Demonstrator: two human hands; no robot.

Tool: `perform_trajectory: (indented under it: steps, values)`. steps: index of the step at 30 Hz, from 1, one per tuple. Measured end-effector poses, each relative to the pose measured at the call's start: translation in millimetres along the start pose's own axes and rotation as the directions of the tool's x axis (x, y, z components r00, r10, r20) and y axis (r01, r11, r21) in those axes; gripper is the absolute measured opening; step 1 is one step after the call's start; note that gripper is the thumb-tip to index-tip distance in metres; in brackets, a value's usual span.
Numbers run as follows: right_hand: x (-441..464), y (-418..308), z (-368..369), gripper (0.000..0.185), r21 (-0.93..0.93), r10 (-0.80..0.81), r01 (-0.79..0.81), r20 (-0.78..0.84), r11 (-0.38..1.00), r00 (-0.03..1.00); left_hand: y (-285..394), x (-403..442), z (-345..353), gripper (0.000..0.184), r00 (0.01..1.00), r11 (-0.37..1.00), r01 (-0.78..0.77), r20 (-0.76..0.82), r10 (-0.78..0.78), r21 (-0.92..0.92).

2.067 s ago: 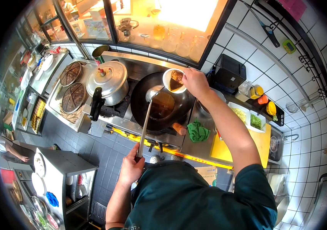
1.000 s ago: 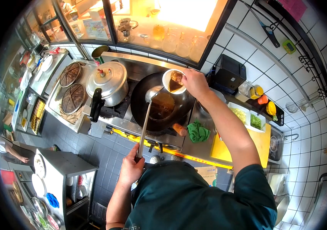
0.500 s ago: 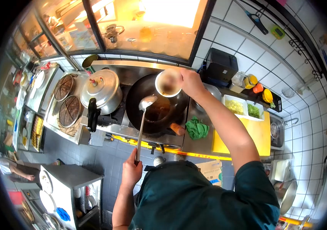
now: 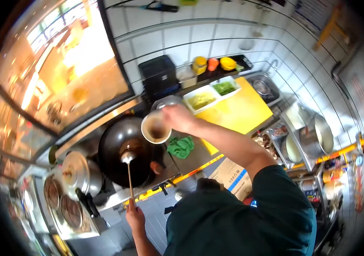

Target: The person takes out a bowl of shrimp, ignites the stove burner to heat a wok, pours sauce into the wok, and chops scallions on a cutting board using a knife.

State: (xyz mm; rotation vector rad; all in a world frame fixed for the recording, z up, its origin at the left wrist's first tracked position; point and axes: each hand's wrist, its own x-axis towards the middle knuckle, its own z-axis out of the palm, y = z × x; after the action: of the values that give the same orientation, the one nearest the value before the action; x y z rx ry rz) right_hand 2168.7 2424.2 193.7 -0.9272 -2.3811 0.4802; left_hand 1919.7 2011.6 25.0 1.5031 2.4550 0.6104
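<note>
My left hand (image 4: 135, 216) is wrapped round the handle end of a long metal ladle (image 4: 130, 173). The ladle's bowl rests down inside a black wok (image 4: 110, 147), at some dark brown liquid (image 4: 134, 146). In my right hand (image 4: 177, 118) is a white bowl (image 4: 144, 133), gripped by its rim and tilted above the wok's right side. Brown residue or liquid coats the inside of the white bowl; blur hides how much is there. A crumpled green cloth (image 4: 180, 147) lies on the counter just beyond the wok's right edge.
Left of the wok stands a pressure cooker (image 4: 77, 173) with a black handle. At the right are a yellow cutting board (image 4: 235, 112), white containers of chopped food (image 4: 203, 100), and a sink (image 4: 265, 87). A cardboard piece (image 4: 232, 177) is low beside me.
The view has swung to the right, showing more of the sink side. The ladle's bowl has gone lower into the wok. Both hands keep their holds.
</note>
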Motion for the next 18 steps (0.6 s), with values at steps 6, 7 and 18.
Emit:
perform_trajectory:
  steps: [6, 7, 18]
  values:
    - [-70, 94, -80, 0.016, -0.114, 0.134, -0.142, -0.082, 0.983, 0.988, 2, 8, -19, 0.062, 0.997, 0.999, 0.041, 0.062, -0.040, -0.008]
    - [-79, 101, -99, 0.016, -0.156, 0.209, -0.223, -0.097, 0.962, 0.973, 3, 8, -20, 0.063, 0.996, 0.999, 0.052, 0.073, -0.051, -0.012]
    - [-120, 312, -264, 0.019, -0.379, 0.377, -0.501, -0.355, 0.778, 0.855, 73, 6, -37, 0.077, 0.864, 0.926, 0.291, -0.481, -0.148, 0.239]
